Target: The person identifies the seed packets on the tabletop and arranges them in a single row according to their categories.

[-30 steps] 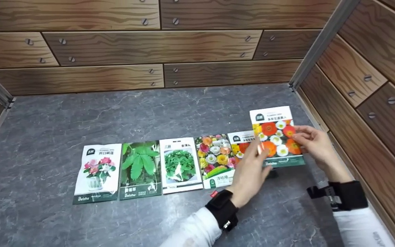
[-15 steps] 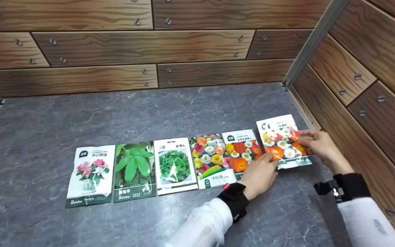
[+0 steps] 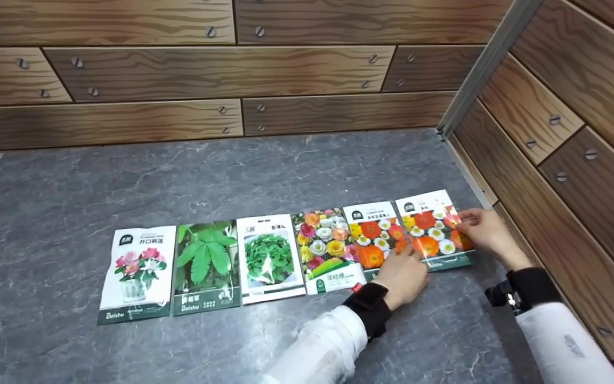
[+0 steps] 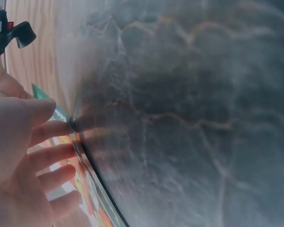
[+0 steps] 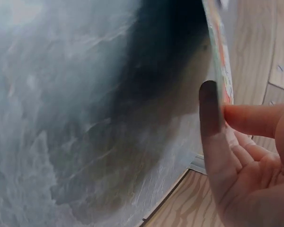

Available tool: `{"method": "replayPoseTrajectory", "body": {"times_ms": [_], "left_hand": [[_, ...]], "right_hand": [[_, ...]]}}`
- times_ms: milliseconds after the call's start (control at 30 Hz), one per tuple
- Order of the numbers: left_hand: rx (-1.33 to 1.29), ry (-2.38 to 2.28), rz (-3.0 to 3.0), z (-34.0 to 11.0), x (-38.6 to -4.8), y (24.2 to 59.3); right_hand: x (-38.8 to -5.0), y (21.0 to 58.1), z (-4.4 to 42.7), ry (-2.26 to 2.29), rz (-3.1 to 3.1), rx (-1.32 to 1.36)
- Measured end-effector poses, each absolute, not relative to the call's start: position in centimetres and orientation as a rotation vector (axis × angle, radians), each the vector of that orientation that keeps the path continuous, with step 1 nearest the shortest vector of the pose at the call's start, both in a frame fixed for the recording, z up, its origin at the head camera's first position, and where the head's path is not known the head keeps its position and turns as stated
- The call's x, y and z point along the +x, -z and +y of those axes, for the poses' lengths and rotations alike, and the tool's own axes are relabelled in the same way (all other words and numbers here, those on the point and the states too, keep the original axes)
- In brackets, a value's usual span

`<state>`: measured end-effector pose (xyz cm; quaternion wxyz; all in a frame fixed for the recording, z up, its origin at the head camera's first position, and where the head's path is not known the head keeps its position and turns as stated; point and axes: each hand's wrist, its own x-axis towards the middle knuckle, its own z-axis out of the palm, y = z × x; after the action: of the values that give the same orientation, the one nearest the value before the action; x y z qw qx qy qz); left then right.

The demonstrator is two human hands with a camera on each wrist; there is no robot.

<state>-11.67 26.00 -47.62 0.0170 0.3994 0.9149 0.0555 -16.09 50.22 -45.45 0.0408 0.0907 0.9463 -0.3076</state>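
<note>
In the head view, my right hand (image 3: pixel 488 234) pinches the right edge of the rightmost seed packet (image 3: pixel 425 220), printed with orange and white poppies. The right wrist view has that packet (image 5: pixel 220 61) edge-on between thumb and index finger. My left hand (image 3: pixel 404 274) lies over the lower part of a matching poppy packet (image 3: pixel 366 230) just left of it, its fingertips near where the two packets meet. Extended, slightly bent fingers (image 4: pixel 57 153) show in the left wrist view, touching a packet. The hand hides some of the packets' lower edges.
Leftward the row goes on with a mixed-flower packet (image 3: pixel 324 240), a white leafy-plant packet (image 3: pixel 271 256), a green leaf packet (image 3: pixel 207 266) and a potted pink-flower packet (image 3: pixel 137 272). Wood-patterned walls (image 3: pixel 307 69) border the grey marbled tabletop (image 3: pixel 205 176) behind and at right.
The rightmost poppy packet, raised and overlapping its neighbour earlier, has come down into line at the row's right end. My left hand has moved from its left edge to the lower side.
</note>
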Motion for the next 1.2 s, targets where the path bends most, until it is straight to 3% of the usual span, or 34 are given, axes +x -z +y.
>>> {"method": "replayPoseTrajectory", "body": {"times_ms": [733,1200], "left_hand": [[1.199,-0.170,2.828,25.9,-12.2,48.0],[1.208,-0.423,2.861,21.6,-12.6,47.1]], "right_hand": [[-16.8,47.1,48.1,0.382,3.129,0.167],[-15.8,46.0,46.4,0.499,3.071,0.119]]}}
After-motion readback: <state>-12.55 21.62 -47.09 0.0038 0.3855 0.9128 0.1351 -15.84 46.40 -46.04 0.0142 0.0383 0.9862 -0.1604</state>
